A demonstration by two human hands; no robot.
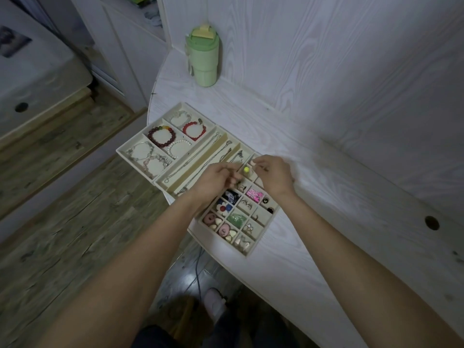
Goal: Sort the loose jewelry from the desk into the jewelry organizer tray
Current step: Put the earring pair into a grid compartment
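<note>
Jewelry trays lie side by side along the rounded left edge of a pale wood-grain desk, three cream sections set on a diagonal. A green lidded tumbler stands upright at the far corner of the desk, against the wall panels, well apart from the trays. The farthest section, the bracelet tray, overhangs the desk's left edge and holds beaded bracelets, among them a dark red bracelet and a bright red bracelet in neighbouring compartments. Beside it, the necklace tray has long channels with thin silver chains laid along them. Nearest the person, the small-compartment tray carries a pink flower piece, a white flower with a red centre, pink hair ties, something green and several rings. Both hands meet over the far end of this tray, covering some of its compartments. The left hand has its fingers curled toward a small item, but motion blur hides whether they grip anything. The right hand pinches a thin small piece between thumb and forefinger. A yellow-green bead sits just between the two sets of fingertips, over a far compartment; whether either hand touches it cannot be told. A round cable hole pierces the desk near its right edge. No writing is legible anywhere.
</note>
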